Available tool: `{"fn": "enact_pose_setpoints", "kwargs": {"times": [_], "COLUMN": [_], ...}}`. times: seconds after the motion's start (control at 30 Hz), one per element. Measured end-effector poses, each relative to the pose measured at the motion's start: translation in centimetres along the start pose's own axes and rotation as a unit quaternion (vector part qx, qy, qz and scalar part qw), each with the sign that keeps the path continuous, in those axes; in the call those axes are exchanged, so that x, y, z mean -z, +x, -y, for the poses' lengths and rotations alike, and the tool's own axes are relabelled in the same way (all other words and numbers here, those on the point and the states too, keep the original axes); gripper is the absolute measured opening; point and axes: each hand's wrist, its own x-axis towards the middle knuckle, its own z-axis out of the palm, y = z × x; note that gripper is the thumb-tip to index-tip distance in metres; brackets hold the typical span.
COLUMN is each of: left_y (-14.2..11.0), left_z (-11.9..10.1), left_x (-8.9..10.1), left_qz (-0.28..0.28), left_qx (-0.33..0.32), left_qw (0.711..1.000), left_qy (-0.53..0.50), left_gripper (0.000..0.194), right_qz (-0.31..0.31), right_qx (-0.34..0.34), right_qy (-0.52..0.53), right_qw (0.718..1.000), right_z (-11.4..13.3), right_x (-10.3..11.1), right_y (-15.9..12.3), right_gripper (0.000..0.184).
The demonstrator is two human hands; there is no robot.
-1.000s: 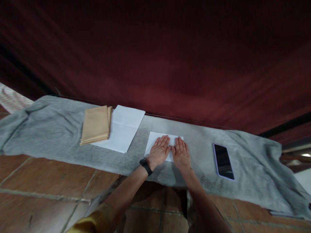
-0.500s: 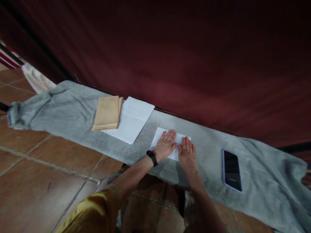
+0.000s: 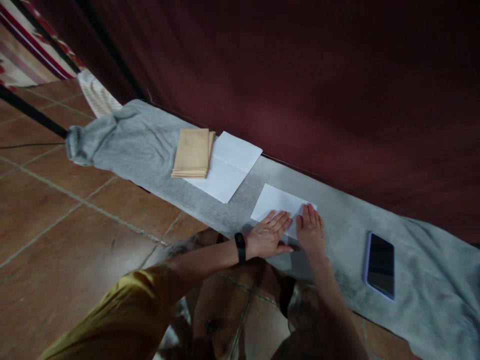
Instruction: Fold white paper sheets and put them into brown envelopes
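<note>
A white sheet of paper (image 3: 276, 200), apparently folded, lies on the grey cloth in front of me. My left hand (image 3: 270, 232) rests flat across its near edge, fingers stretched out and thumb apart. On the sheet's right end lies my right hand (image 3: 312, 229), also flat, with its fingers together and straight. Neither hand grasps anything. Further left are larger white sheets (image 3: 234, 167) with a crease across them. A stack of brown envelopes (image 3: 191, 152) sits partly on top of those sheets.
A phone (image 3: 380, 265) in a lilac case lies to the right on the grey cloth (image 3: 146, 142), which covers a long narrow surface. Dark red fabric (image 3: 300, 100) hangs along its far side. Brown floor tiles (image 3: 56, 250) show at the left and below.
My left hand has slid towards me, from the middle of the folded paper to its near edge. The right hand stays at its right end. The whole view has shifted and turned slightly.
</note>
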Motion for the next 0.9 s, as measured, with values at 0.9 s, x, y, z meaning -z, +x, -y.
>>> {"fn": "enact_pose_setpoints", "kwargs": {"times": [0.9], "left_y": [0.0], "left_z": [1.5], "left_x": [3.9], "left_qz": [-0.053], "left_qx": [0.04], "left_qw": [0.996], "left_qy": [-0.061], "left_gripper": [0.043], "right_qz": [0.03], "right_qx": [0.058], "right_qy": [0.035], "right_qw": [0.997], "right_z": [3.7], "right_x": [-1.3], "right_y": [3.1], "right_gripper": [0.051]}}
